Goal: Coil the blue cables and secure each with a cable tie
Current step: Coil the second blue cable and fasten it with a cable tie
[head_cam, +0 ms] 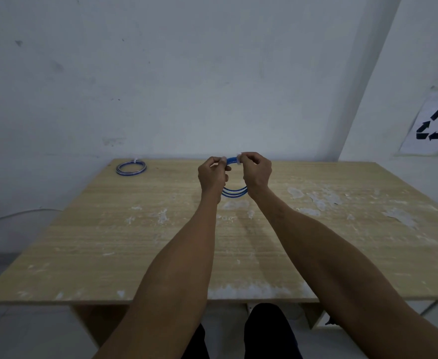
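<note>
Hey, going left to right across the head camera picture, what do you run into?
Tied blue cable coil lying at the table's far left corner → left hand → blue cable coil being held, with a white cable tie at its top → right hand → recycling sign on the right wall.

A: What is standing in the way around the blue coil point(234, 192) that both hands are holding up?

B: The left hand point(212, 176) and right hand point(256, 170) are crowding its top, so nothing is passing there. The table point(316, 244) is lying bare in front of it, to its right, and across most of its left.

A: And further left?

B: A tied coil point(131, 168) is sitting at the far left corner, well apart. The wall point(187, 73) is closing off the space behind.
</note>
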Motion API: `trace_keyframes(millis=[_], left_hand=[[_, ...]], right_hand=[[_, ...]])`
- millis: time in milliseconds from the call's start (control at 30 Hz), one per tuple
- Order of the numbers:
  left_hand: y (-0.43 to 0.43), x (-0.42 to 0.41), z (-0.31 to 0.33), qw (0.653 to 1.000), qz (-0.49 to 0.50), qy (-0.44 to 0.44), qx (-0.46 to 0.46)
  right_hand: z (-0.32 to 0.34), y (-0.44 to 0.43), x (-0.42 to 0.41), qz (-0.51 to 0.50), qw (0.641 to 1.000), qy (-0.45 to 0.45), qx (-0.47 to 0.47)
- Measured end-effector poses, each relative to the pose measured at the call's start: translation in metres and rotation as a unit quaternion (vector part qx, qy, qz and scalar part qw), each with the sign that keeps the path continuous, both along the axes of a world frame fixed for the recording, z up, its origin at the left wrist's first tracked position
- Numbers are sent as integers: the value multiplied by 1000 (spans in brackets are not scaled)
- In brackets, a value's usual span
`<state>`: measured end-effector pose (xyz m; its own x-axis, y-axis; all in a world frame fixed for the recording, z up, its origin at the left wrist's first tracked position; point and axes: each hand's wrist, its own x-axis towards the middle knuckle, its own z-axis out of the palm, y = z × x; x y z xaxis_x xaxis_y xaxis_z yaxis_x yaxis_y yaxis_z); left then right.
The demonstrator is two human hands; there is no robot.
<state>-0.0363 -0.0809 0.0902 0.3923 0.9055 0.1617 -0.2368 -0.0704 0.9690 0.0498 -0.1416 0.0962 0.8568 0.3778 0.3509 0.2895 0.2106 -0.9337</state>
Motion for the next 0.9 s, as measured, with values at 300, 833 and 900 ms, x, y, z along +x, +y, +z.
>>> trace_keyframes(millis=[300, 833, 900], left_hand=[[-5, 6, 4, 998, -8, -59, -25], [-3, 4, 8, 995, -71, 48, -45], [-3, 4, 9, 996, -68, 60, -3]], right_hand=[[9, -6, 0, 35, 999, 8, 6], [4, -13, 5, 72, 997, 23, 3], [3, -12, 4, 68, 997, 37, 7]])
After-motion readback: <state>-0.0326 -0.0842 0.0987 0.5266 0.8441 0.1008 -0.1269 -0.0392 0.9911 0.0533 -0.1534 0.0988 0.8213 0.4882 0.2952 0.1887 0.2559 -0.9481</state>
